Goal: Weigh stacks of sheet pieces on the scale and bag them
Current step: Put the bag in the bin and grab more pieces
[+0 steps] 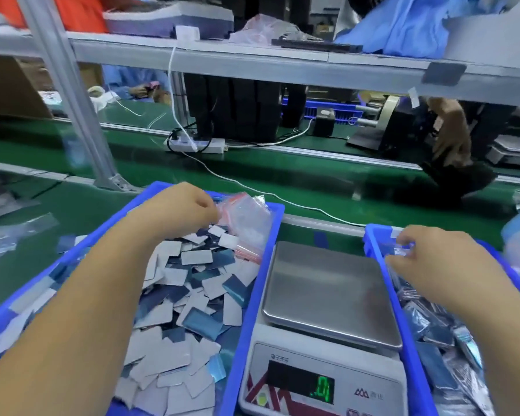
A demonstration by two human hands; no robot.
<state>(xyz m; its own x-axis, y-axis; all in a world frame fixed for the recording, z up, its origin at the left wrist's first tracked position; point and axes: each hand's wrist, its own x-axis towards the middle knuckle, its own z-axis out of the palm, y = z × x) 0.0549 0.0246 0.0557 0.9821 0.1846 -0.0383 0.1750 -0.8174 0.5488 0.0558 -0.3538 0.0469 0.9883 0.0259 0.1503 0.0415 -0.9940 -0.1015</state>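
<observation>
A blue tray (252,295) on the left holds several loose white and blue sheet pieces (180,298). At its far corner lies a bundle of clear zip bags (246,223) with red strips. My left hand (189,205) reaches there and pinches the bags' edge. The scale (330,295) stands in the middle with a bare steel pan and a lit green display. My right hand (427,256) is over the right blue tray (373,238) and pinches a clear filled bag (403,250). More filled bags (442,340) lie in that tray.
A green conveyor belt (252,172) runs behind the trays, with a white power strip (198,144) and cables on it. A metal frame post (72,94) rises at the left. Another person's hand (451,130) works at a machine far right.
</observation>
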